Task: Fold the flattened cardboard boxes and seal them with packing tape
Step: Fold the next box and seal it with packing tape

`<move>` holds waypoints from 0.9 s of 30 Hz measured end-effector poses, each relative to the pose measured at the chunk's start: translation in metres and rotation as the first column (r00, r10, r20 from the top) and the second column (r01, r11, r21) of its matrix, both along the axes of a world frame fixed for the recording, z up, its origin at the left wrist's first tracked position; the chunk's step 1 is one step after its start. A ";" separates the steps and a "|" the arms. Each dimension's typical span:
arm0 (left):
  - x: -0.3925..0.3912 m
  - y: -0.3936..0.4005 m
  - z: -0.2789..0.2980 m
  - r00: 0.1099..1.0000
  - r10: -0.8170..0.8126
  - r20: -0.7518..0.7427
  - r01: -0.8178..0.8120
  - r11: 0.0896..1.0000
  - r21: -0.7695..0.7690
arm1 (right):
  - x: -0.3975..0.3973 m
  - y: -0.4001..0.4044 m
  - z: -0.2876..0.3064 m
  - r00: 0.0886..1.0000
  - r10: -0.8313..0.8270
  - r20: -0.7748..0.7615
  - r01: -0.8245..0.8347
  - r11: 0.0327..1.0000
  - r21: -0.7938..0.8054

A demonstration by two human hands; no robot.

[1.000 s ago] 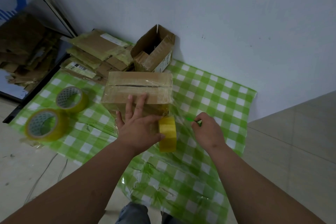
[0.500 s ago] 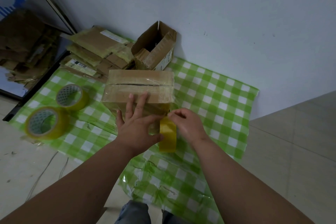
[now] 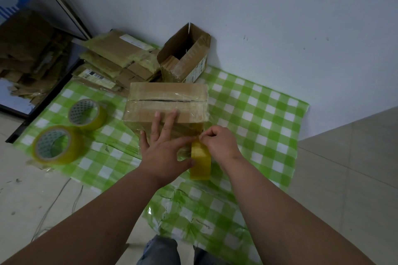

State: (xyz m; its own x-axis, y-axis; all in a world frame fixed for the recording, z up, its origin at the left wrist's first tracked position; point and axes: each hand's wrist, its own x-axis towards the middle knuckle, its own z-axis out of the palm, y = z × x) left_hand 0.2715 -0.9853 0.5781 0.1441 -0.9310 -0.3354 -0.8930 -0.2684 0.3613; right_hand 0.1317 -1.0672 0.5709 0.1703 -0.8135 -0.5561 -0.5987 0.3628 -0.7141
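The cardboard box (image 3: 167, 103) I am sealing sits in the middle of the green checked sheet (image 3: 258, 118) on the floor, folded shut, with clear tape already over its top seam, which faces up so the joint is easy to reach. I keep my left hand (image 3: 165, 153) on it with the fingers spread flat, 2 fingertips over the top edge and the palm against the near face, because the box is light and I judge it would slide when the tape is pulled. The thumb of that hand reaches across to the yellow tape roll (image 3: 200, 160), which stands on edge just in front of the box, touching the sheet, so the strip can run straight up the near face.

My right hand (image 3: 219, 143) is at the top of the roll, its grip pinched on the tape there (whether it has the loose end or only the strip's edge I cannot tell, the film is too clear).

Further out, 2 spare tape rolls (image 3: 71, 131) lie to my left on the sheet, within reach. Behind the box an open box (image 3: 185, 58) leans against the wall, and beside it is the stack of flattened boxes (image 3: 116, 60) not yet folded, so much of the job remains.
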 end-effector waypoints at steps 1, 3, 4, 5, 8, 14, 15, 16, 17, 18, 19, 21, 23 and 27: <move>0.000 0.000 0.000 1.000 -0.003 0.009 0.003 1.000 0.008 | 0.000 0.001 -0.001 1.000 0.014 -0.013 -0.014 1.000 -0.023; 0.000 -0.001 0.001 0.999 -0.008 0.037 0.007 0.999 0.032 | 0.001 0.004 -0.002 0.991 0.070 -0.115 -0.081 0.992 -0.095; -0.001 -0.002 0.002 0.999 -0.010 0.051 0.008 0.999 0.043 | 0.001 0.005 -0.003 0.982 0.090 -0.167 -0.113 0.984 -0.134; -0.001 -0.002 0.002 0.998 -0.010 0.060 0.007 0.999 0.051 | 0.001 0.007 -0.003 0.975 0.102 -0.197 -0.137 0.975 -0.173; -0.002 -0.005 0.004 0.998 -0.008 0.066 0.003 0.998 0.065 | -0.001 0.016 -0.005 0.961 0.134 -0.244 -0.211 0.922 -0.323; 0.000 -0.010 0.006 0.998 0.001 0.064 -0.006 0.998 0.064 | -0.001 0.034 -0.001 0.939 0.184 -0.291 -0.312 0.811 -0.496; 0.001 -0.010 0.006 0.998 -0.004 0.068 -0.001 0.998 0.063 | -0.002 0.036 0.000 0.939 0.189 -0.289 -0.314 0.815 -0.487; 0.001 -0.009 0.005 0.997 -0.008 0.074 0.003 0.998 0.060 | -0.003 0.039 0.002 0.940 0.196 -0.278 -0.314 0.816 -0.486; 0.002 -0.008 0.005 0.997 -0.008 0.079 0.003 0.998 0.056 | -0.004 0.041 0.005 0.943 0.205 -0.261 -0.313 0.812 -0.492; 0.003 -0.008 0.005 0.997 -0.005 0.081 0.001 0.999 0.050 | -0.003 0.044 0.008 0.948 0.212 -0.238 -0.307 0.809 -0.501; 0.003 -0.008 0.005 0.997 -0.002 0.082 -0.002 0.999 0.046 | -0.003 0.045 0.011 0.955 0.212 -0.207 -0.290 0.814 -0.503; 0.002 -0.010 0.008 0.996 0.005 0.085 -0.009 0.999 0.043 | -0.002 0.046 0.018 0.977 0.182 -0.112 -0.213 0.862 -0.460; -0.001 -0.012 0.011 0.997 0.027 0.076 -0.029 0.999 0.019 | -0.004 0.041 0.024 0.992 0.126 0.011 -0.115 0.934 -0.338; -0.011 -0.006 0.018 0.995 0.100 -0.015 -0.101 0.974 -0.203 | -0.014 0.027 0.031 0.987 0.105 0.124 -0.089 0.988 -0.126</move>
State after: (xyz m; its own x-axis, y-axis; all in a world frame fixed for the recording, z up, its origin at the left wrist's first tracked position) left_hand 0.2601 -0.9914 0.5964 0.2398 -0.9605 -0.1414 -0.8634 -0.2776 0.4212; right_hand 0.1177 -1.0401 0.6021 0.3159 -0.8489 -0.4238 -0.5264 0.2149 -0.8227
